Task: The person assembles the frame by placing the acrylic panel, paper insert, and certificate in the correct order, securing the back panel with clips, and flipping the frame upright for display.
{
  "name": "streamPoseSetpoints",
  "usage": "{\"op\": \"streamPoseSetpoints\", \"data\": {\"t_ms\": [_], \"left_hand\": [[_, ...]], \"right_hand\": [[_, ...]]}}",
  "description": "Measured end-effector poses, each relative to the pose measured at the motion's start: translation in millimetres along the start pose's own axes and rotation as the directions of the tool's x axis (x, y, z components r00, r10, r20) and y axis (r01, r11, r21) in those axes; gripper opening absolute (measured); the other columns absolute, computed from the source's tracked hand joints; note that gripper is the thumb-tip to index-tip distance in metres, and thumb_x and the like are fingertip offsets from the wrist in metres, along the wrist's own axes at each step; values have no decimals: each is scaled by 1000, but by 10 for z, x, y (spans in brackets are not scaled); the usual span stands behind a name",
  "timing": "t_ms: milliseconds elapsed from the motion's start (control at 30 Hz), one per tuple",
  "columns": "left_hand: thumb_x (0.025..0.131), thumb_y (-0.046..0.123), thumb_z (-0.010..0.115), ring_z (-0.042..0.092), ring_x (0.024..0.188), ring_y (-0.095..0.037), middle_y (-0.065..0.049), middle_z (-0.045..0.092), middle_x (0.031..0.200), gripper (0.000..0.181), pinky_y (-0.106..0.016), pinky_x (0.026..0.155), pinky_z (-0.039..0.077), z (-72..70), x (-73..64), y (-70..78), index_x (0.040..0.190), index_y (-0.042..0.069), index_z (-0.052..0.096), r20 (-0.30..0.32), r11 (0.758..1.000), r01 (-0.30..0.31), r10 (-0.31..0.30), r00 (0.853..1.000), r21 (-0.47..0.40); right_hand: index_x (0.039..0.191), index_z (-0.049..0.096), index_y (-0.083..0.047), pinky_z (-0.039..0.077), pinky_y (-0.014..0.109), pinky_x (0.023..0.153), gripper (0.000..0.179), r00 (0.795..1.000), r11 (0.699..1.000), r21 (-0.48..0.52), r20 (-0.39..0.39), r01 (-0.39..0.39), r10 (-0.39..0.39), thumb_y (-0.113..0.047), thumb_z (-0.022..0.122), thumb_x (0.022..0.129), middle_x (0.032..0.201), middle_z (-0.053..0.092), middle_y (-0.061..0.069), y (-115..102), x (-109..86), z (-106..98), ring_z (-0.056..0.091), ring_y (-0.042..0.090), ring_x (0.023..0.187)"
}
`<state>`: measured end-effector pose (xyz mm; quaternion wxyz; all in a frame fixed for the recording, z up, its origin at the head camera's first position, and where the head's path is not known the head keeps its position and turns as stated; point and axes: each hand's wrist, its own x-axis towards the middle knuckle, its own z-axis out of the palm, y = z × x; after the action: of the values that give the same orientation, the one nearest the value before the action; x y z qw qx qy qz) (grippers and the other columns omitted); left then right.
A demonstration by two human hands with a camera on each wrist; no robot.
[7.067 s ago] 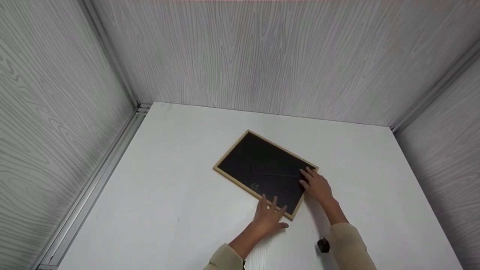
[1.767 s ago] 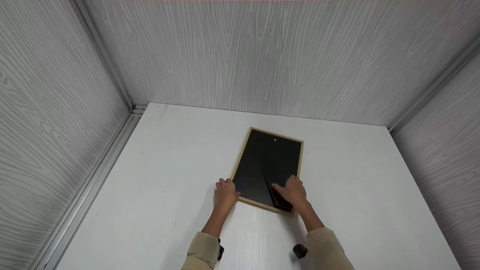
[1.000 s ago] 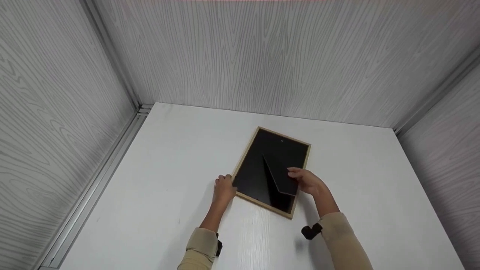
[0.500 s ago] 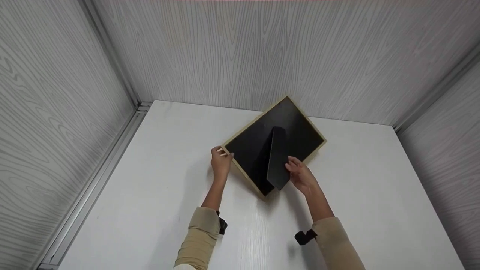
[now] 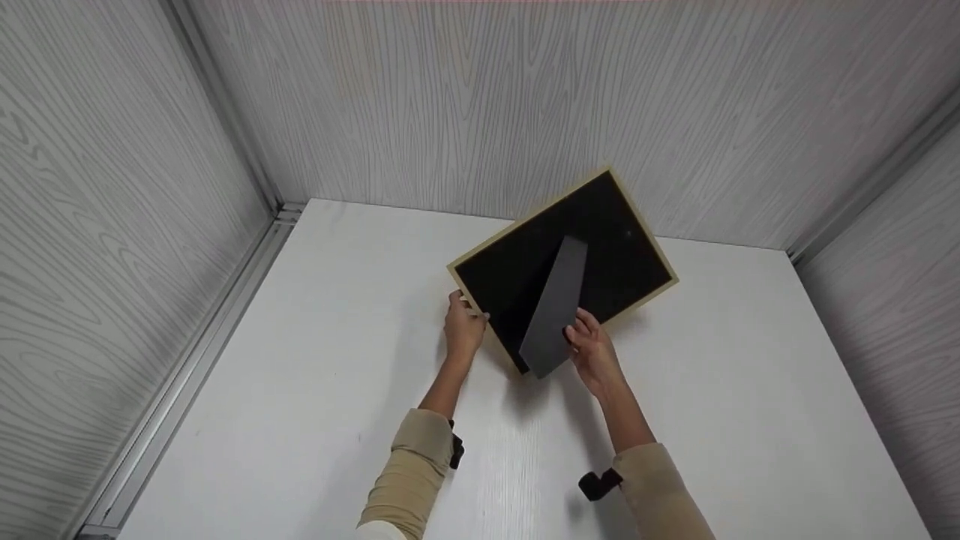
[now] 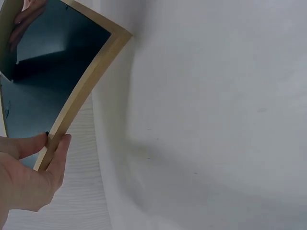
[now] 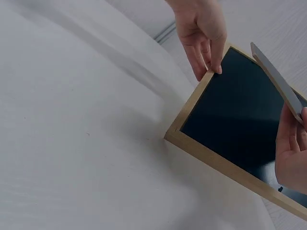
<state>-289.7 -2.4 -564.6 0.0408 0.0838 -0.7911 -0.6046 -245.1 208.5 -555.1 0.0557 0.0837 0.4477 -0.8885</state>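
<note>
A picture frame point(image 5: 622, 262) with a black back and a light wooden border is held tilted up over the white table, its back facing me. My left hand point(image 5: 464, 328) pinches the border at its lower left side; in the left wrist view the thumb lies on the back and the fingers point(image 6: 60, 158) wrap behind the wood. The frame's black easel stand point(image 5: 555, 307) is swung out from the back. My right hand point(image 5: 594, 352) grips the stand near its lower end, and the right wrist view shows fingers point(image 7: 288, 134) around its edge.
The white tabletop point(image 5: 300, 390) lies beneath both hands. A grey wood-grain wall point(image 5: 420, 112) rises behind, with further panels at left point(image 5: 90, 225) and right point(image 5: 892, 300). A metal rail point(image 5: 187, 375) runs along the left table edge.
Earlier the frame lay flat on the table. The right hand has pulled the stand outward, and both hands have raised the frame off flat, turned it and moved it up and right.
</note>
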Motion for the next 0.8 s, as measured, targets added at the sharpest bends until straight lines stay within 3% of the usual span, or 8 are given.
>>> {"op": "streamPoseSetpoints", "data": {"t_ms": [167, 333, 600, 800], "left_hand": [[83, -6, 60, 61, 80, -24, -15, 54, 106, 49, -32, 62, 49, -16, 11, 38, 128, 1, 40, -52, 997, -72, 71, 996, -19], [84, -6, 61, 60, 86, -24, -14, 55, 106, 48, -33, 67, 49, -37, 92, 126, 128, 3, 43, -86, 985, -172, 172, 981, 4], [86, -4, 59, 57, 93, -23, -13, 53, 112, 49, -33, 74, 48, -16, 154, 226, 132, 2, 41, -51, 955, -278, 284, 957, 103], [89, 0, 58, 55, 100, -24, -13, 49, 124, 51, -33, 80, 46, 12, 112, 290, 136, 5, 38, 16, 932, -295, 298, 954, 212]], "right_hand": [[129, 35, -3, 42, 30, 78, 39, 1000, 1000, -25, 9, -2, 3, 9, 43, 93, 114, 52, 7, 19, -9, 3, 55, 17, 91], [121, 43, -7, 43, 32, 76, 33, 999, 1000, -4, 39, 14, -14, 10, 42, 93, 107, 57, 6, 57, -23, -19, 57, 18, 88], [110, 43, -11, 44, 30, 73, 31, 1000, 999, 43, 0, -1, 1, 13, 42, 91, 94, 56, 3, 156, -79, -90, 57, 14, 80], [106, 47, -10, 47, 28, 68, 30, 999, 997, 71, -30, -18, 21, 14, 42, 90, 93, 61, 6, 243, -165, -166, 60, 16, 77]]}}
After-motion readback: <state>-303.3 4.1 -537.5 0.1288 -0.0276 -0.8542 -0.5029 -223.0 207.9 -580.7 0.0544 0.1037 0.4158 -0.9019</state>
